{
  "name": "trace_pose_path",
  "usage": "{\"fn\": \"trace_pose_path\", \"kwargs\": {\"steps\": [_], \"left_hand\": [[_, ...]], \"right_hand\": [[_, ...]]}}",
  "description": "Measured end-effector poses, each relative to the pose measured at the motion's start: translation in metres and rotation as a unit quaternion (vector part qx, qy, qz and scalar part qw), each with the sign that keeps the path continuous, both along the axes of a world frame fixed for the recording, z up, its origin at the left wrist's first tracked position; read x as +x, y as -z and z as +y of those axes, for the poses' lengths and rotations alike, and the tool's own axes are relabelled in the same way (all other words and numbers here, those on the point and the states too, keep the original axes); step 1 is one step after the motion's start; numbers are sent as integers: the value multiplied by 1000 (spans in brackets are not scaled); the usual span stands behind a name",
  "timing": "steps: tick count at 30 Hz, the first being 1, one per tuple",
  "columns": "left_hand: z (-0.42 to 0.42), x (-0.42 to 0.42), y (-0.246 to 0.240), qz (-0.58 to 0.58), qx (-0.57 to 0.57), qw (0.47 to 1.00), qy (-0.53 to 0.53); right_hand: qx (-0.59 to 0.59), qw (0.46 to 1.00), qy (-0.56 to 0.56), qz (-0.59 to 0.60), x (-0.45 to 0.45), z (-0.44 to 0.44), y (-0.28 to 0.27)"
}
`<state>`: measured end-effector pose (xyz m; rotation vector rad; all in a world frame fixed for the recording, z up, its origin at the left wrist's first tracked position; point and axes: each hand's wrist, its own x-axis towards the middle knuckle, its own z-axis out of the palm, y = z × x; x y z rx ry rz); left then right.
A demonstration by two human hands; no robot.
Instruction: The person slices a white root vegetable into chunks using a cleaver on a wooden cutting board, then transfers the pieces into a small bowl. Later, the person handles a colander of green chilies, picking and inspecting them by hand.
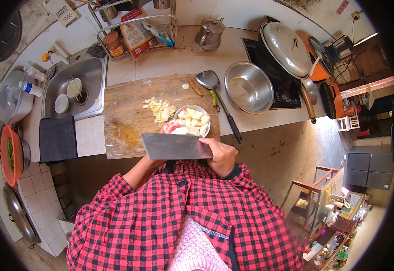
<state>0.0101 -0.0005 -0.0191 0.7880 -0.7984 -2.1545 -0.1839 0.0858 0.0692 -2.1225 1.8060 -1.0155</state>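
My right hand (221, 156) is closed around a cleaver (176, 146), whose broad blade lies across the near side of the cutting board. My left hand (156, 160) is mostly hidden by the blade; just past its top edge shows a red-and-white piece of food (173, 126), and whether my fingers grip it is not clear. Beside that piece, a white bowl (209, 130) holds pale yellow-white chunks (194, 117). Peeled garlic cloves and slices (161, 110) form a pile on the wooden cutting board (122, 101). A garlic clove (185, 86), a brown root piece (196, 88) and a green chili pepper (213, 98) lie near the board's far right.
A wok spatula (221, 98) overlaps the board's right edge. Right of it stand a steel basin (249, 87) and a lidded wok (285, 49) on the cooktop. At left are a sink (91, 73) with bowls, a dark cloth (58, 139) and a red basket (6, 154) of green vegetables.
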Motion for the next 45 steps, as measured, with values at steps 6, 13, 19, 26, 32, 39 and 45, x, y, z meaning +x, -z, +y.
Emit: {"fn": "trace_pose_path", "kwargs": {"steps": [6,13,19,26,32,39,45], "left_hand": [[1,-6,-6,-18,-35,999,11],[-2,-7,-9,-43,-128,986,93],[8,-7,-8,-259,-378,887,51],[17,0,-20,-315,-266,904,110],[9,-17,-12,45,-41,998,8],[-3,-7,-10,42,-43,995,84],[-9,-6,-2,120,68,990,17]], "right_hand": [[0,1000,-12,-18,5,1,4],[5,998,-22,-62,3,-1,15],[9,1000,3,-27,6,-4,24],[17,998,19,-58,7,-7,31],[94,987,-2,-130,9,-12,27],[263,892,26,-366,-3,-21,34],[329,719,72,-608,-21,-24,49]]}}
